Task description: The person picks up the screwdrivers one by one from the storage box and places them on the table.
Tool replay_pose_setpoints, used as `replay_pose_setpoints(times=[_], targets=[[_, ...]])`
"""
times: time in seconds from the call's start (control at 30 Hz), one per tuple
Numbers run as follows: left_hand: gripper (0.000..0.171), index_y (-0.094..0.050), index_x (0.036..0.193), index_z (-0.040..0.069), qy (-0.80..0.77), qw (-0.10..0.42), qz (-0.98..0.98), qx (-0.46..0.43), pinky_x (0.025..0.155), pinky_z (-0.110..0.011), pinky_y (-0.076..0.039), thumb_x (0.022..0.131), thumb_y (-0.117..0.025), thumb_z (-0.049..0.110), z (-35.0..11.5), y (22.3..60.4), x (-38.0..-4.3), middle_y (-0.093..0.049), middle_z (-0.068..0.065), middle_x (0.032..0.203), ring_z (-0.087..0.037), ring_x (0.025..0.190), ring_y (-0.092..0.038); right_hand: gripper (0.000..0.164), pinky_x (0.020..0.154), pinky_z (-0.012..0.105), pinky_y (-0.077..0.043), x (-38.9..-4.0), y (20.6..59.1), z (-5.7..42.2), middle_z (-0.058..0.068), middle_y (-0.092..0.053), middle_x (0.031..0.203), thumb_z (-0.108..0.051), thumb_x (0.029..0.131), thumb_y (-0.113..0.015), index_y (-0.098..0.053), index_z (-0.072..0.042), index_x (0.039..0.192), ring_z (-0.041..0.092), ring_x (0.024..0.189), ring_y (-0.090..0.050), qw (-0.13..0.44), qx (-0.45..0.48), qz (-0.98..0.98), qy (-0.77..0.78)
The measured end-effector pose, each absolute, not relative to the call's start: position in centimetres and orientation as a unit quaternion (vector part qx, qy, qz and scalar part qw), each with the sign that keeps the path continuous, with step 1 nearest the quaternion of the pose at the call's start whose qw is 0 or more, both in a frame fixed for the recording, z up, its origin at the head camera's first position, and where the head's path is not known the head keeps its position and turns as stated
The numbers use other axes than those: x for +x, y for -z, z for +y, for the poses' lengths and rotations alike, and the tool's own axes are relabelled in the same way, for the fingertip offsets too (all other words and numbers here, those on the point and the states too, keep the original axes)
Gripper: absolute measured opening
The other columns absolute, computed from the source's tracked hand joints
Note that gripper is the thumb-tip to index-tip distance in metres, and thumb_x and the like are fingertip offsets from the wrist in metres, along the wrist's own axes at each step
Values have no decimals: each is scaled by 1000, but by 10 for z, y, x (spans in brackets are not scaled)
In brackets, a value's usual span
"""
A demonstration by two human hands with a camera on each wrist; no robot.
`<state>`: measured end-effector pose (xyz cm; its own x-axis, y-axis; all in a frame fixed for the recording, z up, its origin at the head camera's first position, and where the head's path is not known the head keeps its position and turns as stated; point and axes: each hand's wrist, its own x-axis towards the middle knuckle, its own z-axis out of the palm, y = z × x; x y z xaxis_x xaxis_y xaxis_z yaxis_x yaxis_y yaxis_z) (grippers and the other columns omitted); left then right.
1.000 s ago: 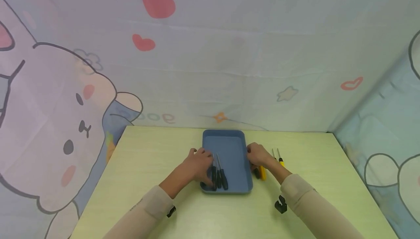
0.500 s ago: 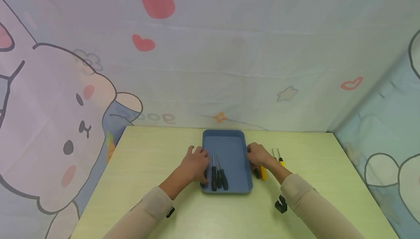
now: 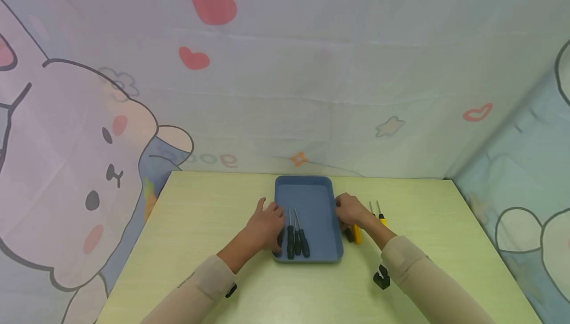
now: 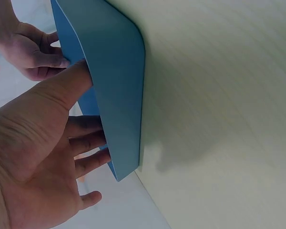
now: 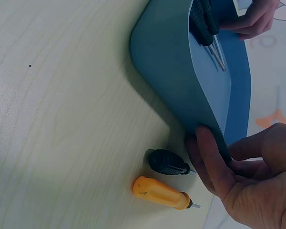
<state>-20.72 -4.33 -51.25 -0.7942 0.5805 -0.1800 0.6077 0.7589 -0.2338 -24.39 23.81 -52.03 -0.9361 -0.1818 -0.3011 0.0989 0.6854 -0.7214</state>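
Observation:
A blue tray [image 3: 320,245] stands lengthwise on the table. Inside it, several black-handled screwdrivers lie side by side, shafts pointing away; one screwdriver [image 3: 304,243] slants a little. My left hand [image 3: 265,227] reaches over the left wall, thumb and fingers around another dark screwdriver handle [image 3: 280,239] close to that wall. In the left wrist view the tray wall hides the fingertips of the left hand [image 4: 43,143]. On the other side my right hand [image 3: 352,209] pinches the tray's right rim; the right wrist view shows fingers [image 5: 212,160] on both faces of the wall.
Just right of the tray, a black-handled screwdriver [image 5: 168,162] and a yellow-handled one [image 5: 159,192] lie on the table [image 3: 213,190]. More yellow-handled screwdrivers [image 3: 382,219] lie beyond the right wrist. A printed cloth [image 3: 285,91] hangs behind the table.
My left hand has shifted left, off the middle screwdrivers and toward the tray's left wall, uncovering their handles. The right hand and the tray have stayed in place.

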Motion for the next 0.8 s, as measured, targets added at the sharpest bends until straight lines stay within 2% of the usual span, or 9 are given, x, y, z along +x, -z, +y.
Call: replay_pose_setpoints(times=[0.17, 0.43, 0.8], targets=[[89, -68, 140, 18, 132, 52, 935, 325, 123, -63, -27, 71, -88, 72, -43, 512, -205, -58, 0, 147, -23, 140, -47, 24, 59, 43, -64, -243, 520, 238, 25, -65, 92, 2, 99, -48, -66, 13, 111, 27, 62, -69, 181, -19, 899, 398], [92, -63, 146, 20, 106, 74, 934, 335, 122, -66, -26, 73, -88, 70, -43, 516, -208, -56, 1, 151, -24, 141, -45, 26, 59, 44, -64, -243, 519, 239, 26, -66, 93, 1, 100, -47, -65, 14, 114, 27, 61, -69, 181, -24, 896, 405], [90, -60, 149, 21, 74, 95, 931, 343, 122, -67, -25, 75, -92, 60, -42, 512, -207, -54, 1, 153, -24, 142, -45, 29, 59, 42, -64, -241, 518, 239, 25, -67, 96, 1, 99, -48, -65, 15, 118, 27, 64, -70, 180, -26, 898, 400]])
